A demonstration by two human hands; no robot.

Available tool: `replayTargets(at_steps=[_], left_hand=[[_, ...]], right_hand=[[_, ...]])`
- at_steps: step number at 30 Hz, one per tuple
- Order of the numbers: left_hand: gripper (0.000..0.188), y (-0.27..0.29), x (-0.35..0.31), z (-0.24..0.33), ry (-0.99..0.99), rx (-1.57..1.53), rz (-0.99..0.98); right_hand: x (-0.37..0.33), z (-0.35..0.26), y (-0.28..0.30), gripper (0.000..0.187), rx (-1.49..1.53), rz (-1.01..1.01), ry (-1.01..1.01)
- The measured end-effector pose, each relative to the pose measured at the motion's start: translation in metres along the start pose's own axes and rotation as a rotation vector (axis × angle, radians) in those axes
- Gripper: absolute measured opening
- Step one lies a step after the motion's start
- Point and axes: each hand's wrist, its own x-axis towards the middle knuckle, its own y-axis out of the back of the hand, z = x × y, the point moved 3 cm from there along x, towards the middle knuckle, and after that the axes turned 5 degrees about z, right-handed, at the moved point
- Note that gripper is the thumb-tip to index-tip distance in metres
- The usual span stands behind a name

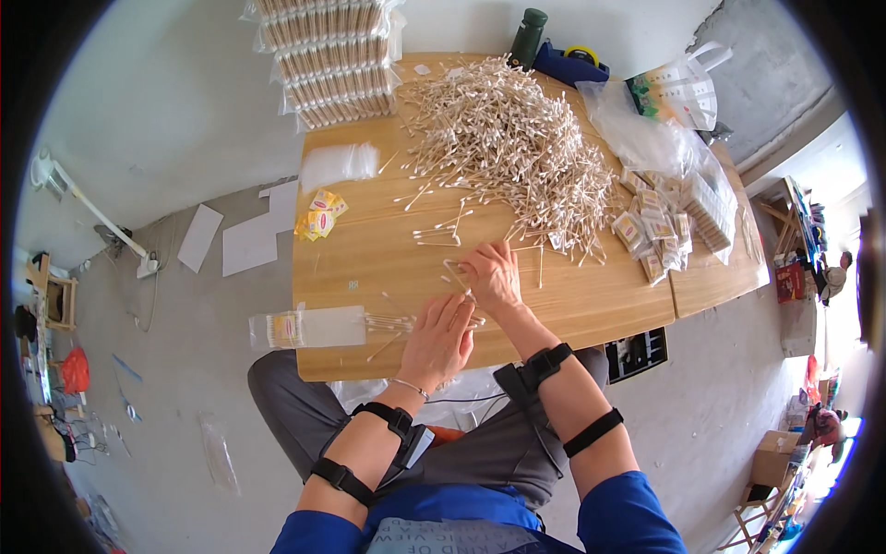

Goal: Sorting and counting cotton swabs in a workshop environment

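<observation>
My left hand [437, 343] rests low over the table's near edge, fingers close together, covering a small bunch of cotton swabs [386, 322] whose ends stick out on both sides. Just beyond it to the right, my right hand [495, 279] has its fingers curled and pinched around a cotton swab [452, 270]; its fingertips are partly hidden. Several loose cotton swabs [436, 237] lie ahead of my hands. A large heap of cotton swabs [517, 138] spreads over the far part of the table. Left of my left hand lies a clear bag [334, 327] beside a packed swab bundle [284, 329] with a yellow label.
On the wooden table [369, 263] are yellow packets [321, 214], clear bags [340, 166], stacked swab packs [328, 65] and small boxes [655, 226]. A green bottle [527, 39], a blue tape dispenser [570, 65] and a plastic bag [637, 120] stand at the far side.
</observation>
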Motion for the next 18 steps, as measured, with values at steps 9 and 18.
replayTargets(at_steps=[9, 18], left_hand=[[0.043, 0.002, -0.001, -0.002, 0.033, -0.004, -0.002], [0.044, -0.001, 0.0, 0.001, 0.009, -0.004, 0.016]], right_hand=[[-0.022, 0.004, 0.037, 0.016, 0.01, 0.023, 0.045], [-0.022, 0.019, 0.027, 0.02, -0.057, 0.014, -0.155]])
